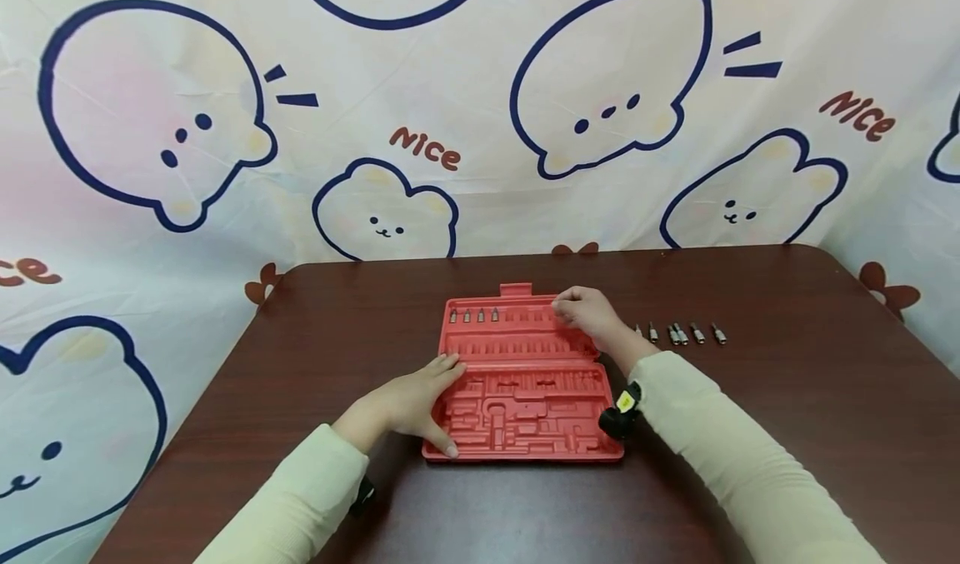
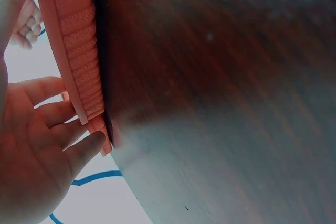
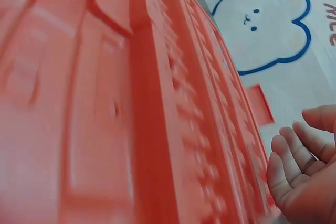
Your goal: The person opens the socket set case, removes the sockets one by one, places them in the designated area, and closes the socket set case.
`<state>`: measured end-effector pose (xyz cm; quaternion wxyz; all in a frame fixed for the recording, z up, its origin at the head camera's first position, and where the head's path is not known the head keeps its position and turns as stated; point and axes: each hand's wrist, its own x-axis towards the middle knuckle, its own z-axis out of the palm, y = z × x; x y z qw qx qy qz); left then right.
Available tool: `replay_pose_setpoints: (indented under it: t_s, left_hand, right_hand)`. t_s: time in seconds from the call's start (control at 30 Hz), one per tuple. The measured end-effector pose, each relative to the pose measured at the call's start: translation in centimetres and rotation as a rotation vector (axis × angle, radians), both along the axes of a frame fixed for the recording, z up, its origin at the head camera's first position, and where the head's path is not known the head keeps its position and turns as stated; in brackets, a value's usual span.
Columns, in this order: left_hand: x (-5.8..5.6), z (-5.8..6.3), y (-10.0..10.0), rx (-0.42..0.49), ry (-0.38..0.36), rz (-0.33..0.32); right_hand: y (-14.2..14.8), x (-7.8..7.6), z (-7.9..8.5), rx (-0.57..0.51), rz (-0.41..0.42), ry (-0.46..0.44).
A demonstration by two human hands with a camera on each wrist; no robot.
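Note:
A red plastic tool case (image 1: 525, 367) lies unfolded flat on the table, its moulded slots facing up. Four fingers and thumb spread, my left hand (image 1: 420, 401) rests against the case's left side, thumb over the near left corner. In the left wrist view the fingers (image 2: 55, 114) touch its ribbed edge. My right hand (image 1: 590, 314) is over the upper right of the far half, fingers bent. In the right wrist view thumb and index fingertips (image 3: 298, 126) are close together; whether something small is between them cannot be seen. Several metal screwdriver bits (image 1: 481, 316) stand in the far row's left slots.
Several more loose metal bits (image 1: 697, 333) lie on the dark brown wooden table (image 1: 360, 314), right of the case beyond my right wrist. A white cartoon-printed cloth (image 1: 480, 89) hangs behind and beside the table. A latch tab (image 1: 516, 290) sticks out from the case's far edge.

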<state>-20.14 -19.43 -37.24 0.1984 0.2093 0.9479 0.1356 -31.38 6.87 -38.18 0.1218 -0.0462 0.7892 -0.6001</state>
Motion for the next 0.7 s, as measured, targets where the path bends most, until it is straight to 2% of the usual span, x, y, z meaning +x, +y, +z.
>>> replay_pose_setpoints:
  t_s: [0.2, 0.43, 0.7]
  left_hand:
    - [0.1, 0.2, 0.0, 0.001, -0.001, 0.012]
    - [0.2, 0.3, -0.3, -0.021, 0.019, 0.026]
    - [0.0, 0.3, 0.0, -0.013, 0.021, 0.0]
  right_hand:
    - [-2.9, -0.7, -0.3, 0.062, 0.032, 0.005]
    - [-5.7, -1.6, -0.1, 0.145, 0.149, 0.004]
    - [-6.9, -2.3, -0.5, 0.203, 0.159, 0.038]
